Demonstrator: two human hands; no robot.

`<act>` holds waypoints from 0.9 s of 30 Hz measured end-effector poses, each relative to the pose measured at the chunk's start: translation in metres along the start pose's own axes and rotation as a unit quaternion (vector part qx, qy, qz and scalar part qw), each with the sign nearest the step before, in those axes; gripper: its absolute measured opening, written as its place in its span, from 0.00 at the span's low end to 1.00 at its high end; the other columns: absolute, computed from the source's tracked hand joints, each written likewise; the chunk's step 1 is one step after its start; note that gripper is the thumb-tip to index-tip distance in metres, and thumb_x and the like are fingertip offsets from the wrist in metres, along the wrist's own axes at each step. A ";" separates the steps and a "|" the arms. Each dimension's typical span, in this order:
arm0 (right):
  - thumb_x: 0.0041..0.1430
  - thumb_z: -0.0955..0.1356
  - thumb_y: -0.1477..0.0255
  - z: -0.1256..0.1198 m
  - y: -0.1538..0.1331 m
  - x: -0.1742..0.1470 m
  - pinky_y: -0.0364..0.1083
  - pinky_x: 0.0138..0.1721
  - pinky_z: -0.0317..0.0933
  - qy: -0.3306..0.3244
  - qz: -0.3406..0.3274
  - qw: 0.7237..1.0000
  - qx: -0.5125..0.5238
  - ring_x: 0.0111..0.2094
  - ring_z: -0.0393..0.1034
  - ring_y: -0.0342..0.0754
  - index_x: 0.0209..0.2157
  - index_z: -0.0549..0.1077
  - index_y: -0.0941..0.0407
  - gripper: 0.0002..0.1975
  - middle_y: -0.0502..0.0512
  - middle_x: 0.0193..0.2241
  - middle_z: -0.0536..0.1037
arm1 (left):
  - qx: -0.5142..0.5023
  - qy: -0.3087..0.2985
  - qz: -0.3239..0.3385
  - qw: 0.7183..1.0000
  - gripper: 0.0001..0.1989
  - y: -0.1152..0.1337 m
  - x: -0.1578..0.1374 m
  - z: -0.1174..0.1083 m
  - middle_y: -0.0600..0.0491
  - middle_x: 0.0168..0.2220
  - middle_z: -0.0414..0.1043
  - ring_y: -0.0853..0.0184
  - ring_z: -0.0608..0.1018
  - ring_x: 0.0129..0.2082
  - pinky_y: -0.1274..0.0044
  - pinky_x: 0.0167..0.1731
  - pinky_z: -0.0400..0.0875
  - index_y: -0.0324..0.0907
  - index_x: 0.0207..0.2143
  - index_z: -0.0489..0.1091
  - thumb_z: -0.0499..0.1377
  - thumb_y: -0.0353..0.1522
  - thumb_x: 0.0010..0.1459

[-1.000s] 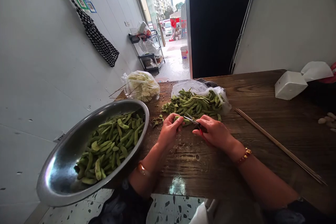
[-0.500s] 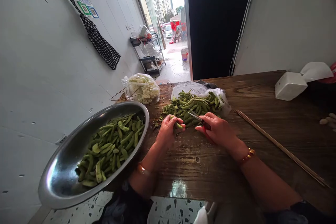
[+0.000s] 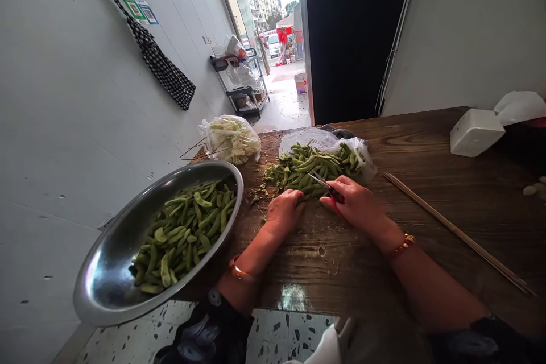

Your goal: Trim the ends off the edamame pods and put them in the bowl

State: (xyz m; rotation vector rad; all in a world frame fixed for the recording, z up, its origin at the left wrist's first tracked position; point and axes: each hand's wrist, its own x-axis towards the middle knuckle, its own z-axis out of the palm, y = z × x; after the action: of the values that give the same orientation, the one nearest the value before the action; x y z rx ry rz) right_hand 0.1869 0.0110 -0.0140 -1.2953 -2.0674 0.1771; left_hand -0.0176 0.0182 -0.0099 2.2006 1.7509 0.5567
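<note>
My right hand (image 3: 356, 199) grips a pair of scissors (image 3: 331, 189) with red handles, blades slightly apart and pointing left over the pods. My left hand (image 3: 285, 213) is turned palm down at the near edge of a heap of green edamame pods (image 3: 315, 166). Its fingers are curled together, and what they hold is hidden. The heap spills from a clear plastic bag (image 3: 307, 137) on the wooden table. To the left, a tilted steel basin (image 3: 104, 273) contains many loose edamame pods (image 3: 183, 233).
A bag of cauliflower pieces (image 3: 234, 139) sits behind the basin, thin sticks beside it. Long wooden skewers (image 3: 456, 230) lie at the right of the table (image 3: 341, 273). A white tissue box (image 3: 475, 132) stands at the back right. Leafy scraps lie left of the heap.
My left hand has turned palm down and moved slightly right, nearer the heap; the green pod it held no longer shows clearly. My right hand keeps the scissors in nearly the same place.
</note>
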 end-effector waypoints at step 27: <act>0.54 0.71 0.62 0.000 -0.010 0.000 0.44 0.36 0.65 -0.045 -0.025 0.993 0.105 0.34 0.71 0.46 0.43 0.74 0.52 0.15 0.53 0.36 0.74 | -0.579 -0.079 -0.113 0.804 0.19 0.020 -0.010 -0.015 0.53 0.28 0.75 0.79 0.67 0.17 0.84 0.17 0.54 0.38 0.35 0.70 0.69 0.37 0.42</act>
State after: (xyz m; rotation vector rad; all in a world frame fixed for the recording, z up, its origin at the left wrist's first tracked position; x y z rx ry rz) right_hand 0.1799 0.0063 -0.0096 -1.1253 -2.0902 0.4248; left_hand -0.0090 0.0035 0.0108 1.1007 1.0354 0.9858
